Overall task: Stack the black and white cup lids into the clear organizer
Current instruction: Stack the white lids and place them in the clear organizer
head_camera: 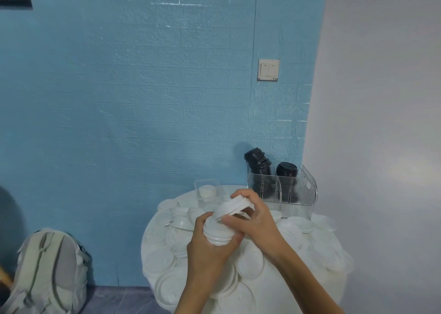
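The round white worktop (281, 292) is almost buried under loose white plastic cup lids (248, 263), spread flat and overlapping, presumably tipped out so each can be picked up in turn. At its far right edge, against the blue brick-pattern wall, stands the clear ribbed plastic organizer (307, 189); its upright compartments already hold black plastic cup lids (261, 168) in nested columns, the left column leaning out over the rim, so the black ones look largely sorted while the white ones remain. A smaller clear container (207, 189) with a few white lids sits just left of it.

Over the middle of the worktop, the left hand (210, 244) cups a short nested stack of white lids (218, 232), its grip curled round the stack from below to keep it aligned. The right hand (256, 220) pinches a single white lid (232, 207) by its rim, tilted just above the stack, probably so it seats on top.
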Demonstrator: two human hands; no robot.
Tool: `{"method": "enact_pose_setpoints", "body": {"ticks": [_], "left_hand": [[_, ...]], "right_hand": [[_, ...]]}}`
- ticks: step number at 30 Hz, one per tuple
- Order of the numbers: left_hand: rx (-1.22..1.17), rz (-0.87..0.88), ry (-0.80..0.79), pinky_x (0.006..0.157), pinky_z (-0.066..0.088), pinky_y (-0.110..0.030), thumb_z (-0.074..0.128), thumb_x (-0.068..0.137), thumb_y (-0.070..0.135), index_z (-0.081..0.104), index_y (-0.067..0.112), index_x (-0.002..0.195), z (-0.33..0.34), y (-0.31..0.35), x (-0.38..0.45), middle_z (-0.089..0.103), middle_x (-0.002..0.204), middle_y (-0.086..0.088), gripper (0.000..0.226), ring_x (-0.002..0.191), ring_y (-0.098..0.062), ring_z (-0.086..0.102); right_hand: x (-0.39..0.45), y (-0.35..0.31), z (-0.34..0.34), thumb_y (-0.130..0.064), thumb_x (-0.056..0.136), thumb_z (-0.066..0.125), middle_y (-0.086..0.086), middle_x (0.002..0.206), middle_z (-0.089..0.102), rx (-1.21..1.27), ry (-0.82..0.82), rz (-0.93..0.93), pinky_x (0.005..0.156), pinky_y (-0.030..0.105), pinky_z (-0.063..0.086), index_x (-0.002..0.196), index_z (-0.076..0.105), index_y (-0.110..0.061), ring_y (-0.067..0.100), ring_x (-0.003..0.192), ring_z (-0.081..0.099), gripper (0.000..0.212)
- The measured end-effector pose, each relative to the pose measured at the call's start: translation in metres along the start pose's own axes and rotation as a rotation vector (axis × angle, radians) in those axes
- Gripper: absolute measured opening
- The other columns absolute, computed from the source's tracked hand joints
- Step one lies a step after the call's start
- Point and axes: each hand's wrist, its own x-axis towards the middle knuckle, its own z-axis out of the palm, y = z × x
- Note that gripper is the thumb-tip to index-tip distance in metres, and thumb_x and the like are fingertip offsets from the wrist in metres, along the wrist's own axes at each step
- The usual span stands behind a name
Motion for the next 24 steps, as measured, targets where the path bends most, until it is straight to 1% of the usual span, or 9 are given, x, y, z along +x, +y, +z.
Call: {"method": "enact_pose_setpoints", "body": {"ticks": [3, 6, 10, 11, 14, 16, 20, 22, 24], "left_hand": [[0.014, -0.012, -0.006, 0.060, 0.044, -0.005, 0.092, 0.063, 0.038, 0.054, 0.042, 0.114, -0.002, 0.002, 0.001, 0.070, 0.086, 0.027, 0.064, 0.077, 0.017, 0.062], [0.040, -0.008, -0.028, 0.058, 0.042, -0.002, 0.089, 0.066, 0.028, 0.052, 0.041, 0.112, -0.003, 0.002, 0.000, 0.066, 0.085, 0.026, 0.060, 0.072, 0.023, 0.058], [0.056, 0.016, -0.035, 0.059, 0.041, -0.001, 0.085, 0.072, 0.025, 0.053, 0.039, 0.105, 0.000, 0.003, -0.002, 0.066, 0.089, 0.025, 0.048, 0.075, 0.025, 0.056], [0.046, 0.010, -0.027, 0.059, 0.041, -0.001, 0.086, 0.072, 0.025, 0.052, 0.041, 0.102, 0.000, 0.004, -0.002, 0.065, 0.087, 0.027, 0.048, 0.074, 0.025, 0.056], [0.037, 0.013, -0.010, 0.060, 0.041, -0.002, 0.089, 0.069, 0.026, 0.048, 0.044, 0.103, 0.000, 0.003, -0.003, 0.065, 0.088, 0.028, 0.055, 0.075, 0.024, 0.057], [0.014, 0.017, 0.011, 0.061, 0.042, -0.002, 0.090, 0.068, 0.023, 0.047, 0.047, 0.105, -0.001, 0.002, -0.004, 0.066, 0.092, 0.027, 0.062, 0.076, 0.023, 0.059], [-0.029, 0.045, 0.024, 0.063, 0.046, -0.004, 0.095, 0.061, 0.027, 0.038, 0.048, 0.130, -0.002, 0.002, -0.005, 0.067, 0.102, 0.021, 0.092, 0.082, 0.015, 0.064], [-0.029, 0.056, 0.018, 0.063, 0.048, -0.007, 0.095, 0.061, 0.031, 0.035, 0.051, 0.136, -0.001, 0.001, -0.005, 0.070, 0.102, 0.017, 0.098, 0.082, 0.008, 0.067], [-0.020, 0.071, 0.015, 0.067, 0.052, -0.012, 0.094, 0.062, 0.031, 0.039, 0.052, 0.134, 0.000, -0.001, -0.006, 0.072, 0.099, 0.019, 0.093, 0.083, 0.004, 0.069]], "right_hand": [[-0.007, 0.003, 0.008, -0.032, 0.059, 0.092, -0.004, 0.123, 0.060, -0.059, -0.022, -0.003, 0.085, 0.023, 0.052, 0.103, 0.057, -0.022, 0.013, 0.106, 0.062, 0.057], [-0.012, 0.004, 0.017, -0.039, 0.057, 0.089, -0.010, 0.129, 0.058, -0.076, -0.051, 0.009, 0.088, 0.021, 0.051, 0.103, 0.053, -0.023, 0.008, 0.114, 0.059, 0.060], [-0.017, 0.009, 0.026, -0.043, 0.067, 0.086, -0.011, 0.124, 0.061, -0.113, -0.028, -0.025, 0.100, 0.033, 0.050, 0.103, 0.057, -0.030, 0.013, 0.117, 0.059, 0.048], [-0.017, 0.010, 0.027, -0.043, 0.069, 0.085, -0.008, 0.124, 0.061, -0.106, -0.024, -0.030, 0.102, 0.032, 0.048, 0.105, 0.060, -0.030, 0.012, 0.119, 0.059, 0.045], [-0.018, 0.008, 0.026, -0.038, 0.073, 0.083, -0.006, 0.131, 0.058, -0.140, -0.070, -0.031, 0.105, 0.016, 0.037, 0.109, 0.066, -0.023, 0.005, 0.127, 0.053, 0.043], [-0.018, 0.007, 0.024, -0.032, 0.075, 0.083, -0.009, 0.136, 0.057, -0.155, -0.113, -0.010, 0.104, 0.011, 0.035, 0.109, 0.068, -0.021, 0.002, 0.130, 0.050, 0.039], [-0.019, 0.003, 0.025, -0.040, 0.083, 0.076, -0.013, 0.134, 0.061, -0.097, -0.085, 0.051, 0.101, 0.011, 0.038, 0.103, 0.073, -0.022, -0.001, 0.128, 0.052, 0.027], [-0.018, 0.005, 0.024, -0.028, 0.091, 0.074, -0.013, 0.130, 0.064, -0.049, -0.057, 0.078, 0.099, 0.014, 0.038, 0.100, 0.076, -0.016, -0.001, 0.126, 0.054, 0.015], [-0.017, 0.007, 0.025, -0.017, 0.091, 0.073, -0.014, 0.128, 0.066, -0.003, -0.040, 0.105, 0.100, 0.019, 0.039, 0.097, 0.076, -0.012, 0.000, 0.124, 0.057, 0.009]]}}
